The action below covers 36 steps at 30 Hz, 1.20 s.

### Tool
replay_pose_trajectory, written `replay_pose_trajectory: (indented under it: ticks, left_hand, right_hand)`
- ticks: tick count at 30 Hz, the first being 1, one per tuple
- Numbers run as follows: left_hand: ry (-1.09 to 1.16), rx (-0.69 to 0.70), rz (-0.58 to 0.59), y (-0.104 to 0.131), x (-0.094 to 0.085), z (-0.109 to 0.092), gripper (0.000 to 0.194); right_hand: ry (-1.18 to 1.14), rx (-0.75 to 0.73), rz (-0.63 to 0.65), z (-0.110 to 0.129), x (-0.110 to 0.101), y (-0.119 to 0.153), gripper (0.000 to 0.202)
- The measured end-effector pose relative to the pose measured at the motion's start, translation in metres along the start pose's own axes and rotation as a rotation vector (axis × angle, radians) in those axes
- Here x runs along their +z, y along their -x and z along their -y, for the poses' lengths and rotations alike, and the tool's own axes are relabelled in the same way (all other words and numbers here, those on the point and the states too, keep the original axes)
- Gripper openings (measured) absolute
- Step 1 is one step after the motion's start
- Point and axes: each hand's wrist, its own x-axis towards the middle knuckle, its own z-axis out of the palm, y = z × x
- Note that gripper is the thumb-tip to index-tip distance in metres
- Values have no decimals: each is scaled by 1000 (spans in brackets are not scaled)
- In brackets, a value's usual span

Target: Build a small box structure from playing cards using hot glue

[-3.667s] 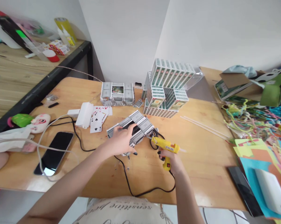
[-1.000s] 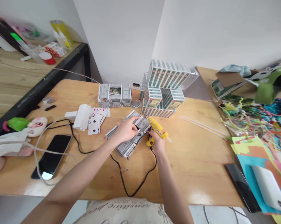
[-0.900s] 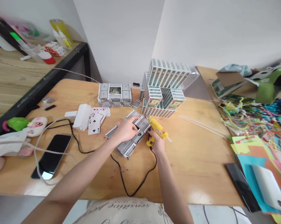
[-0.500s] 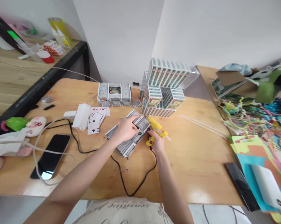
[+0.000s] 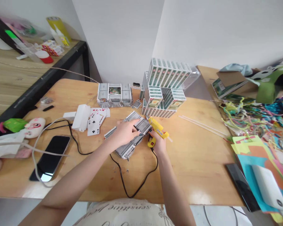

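Note:
My left hand [image 5: 126, 131] rests on a box built of playing cards [image 5: 141, 125], its fingers curled over the grey patterned top. The box lies at a slant on the table, partly hidden by that hand. In my right hand [image 5: 159, 143] is a yellow hot glue gun [image 5: 156, 127], its nozzle close to the box's right end. A clear glue stick pokes out of the gun's back, and its black cord [image 5: 124, 185] loops over the table. A similar finished-looking card box [image 5: 115, 95] stands behind, to the left.
Stacked card packs [image 5: 166, 86] stand by the wall. Loose playing cards [image 5: 94, 122], a white block [image 5: 81, 117] and a phone [image 5: 50, 157] lie left. Clear glue sticks [image 5: 201, 126], coloured paper [image 5: 251, 153] and a white power bank [image 5: 269, 187] are right.
My left hand has shifted slightly left and down on the card box, with its fingers changing position. The glue gun stays nearly where it was.

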Motion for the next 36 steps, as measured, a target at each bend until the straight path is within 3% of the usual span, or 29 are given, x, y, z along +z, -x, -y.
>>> replay_pose_trajectory:
  ticks: [3,5,8,11,14,18,25,36]
  left_hand:
    - [-139,69,-95,11,-13,-1,47]
    - [-178,41,-57,16,-23,1,57]
    - [-164,-30,206,15,-33,5,90]
    - [-138,-47,471,5,-33,9,109]
    - [-77,-24,581,-4,-29,12,113]
    - [24,-19,598,-8,-28,12,113]
    - [123,-144,678,-4,-29,10,114]
    - [178,-149,601,0,-23,7,113]
  right_hand:
    - [1,14,-9,0,-1,-1,21]
    - [-5,24,-13,0,-2,-2,21]
    - [-9,22,-8,0,-2,-4,20]
    - [4,-7,-4,0,-2,-7,19]
    - [13,-25,-13,0,-1,-8,19]
    - [23,-40,-13,0,-1,-9,19]
    - [68,-69,18,-2,-4,-11,15]
    - [74,-48,-1,-1,-3,-10,16]
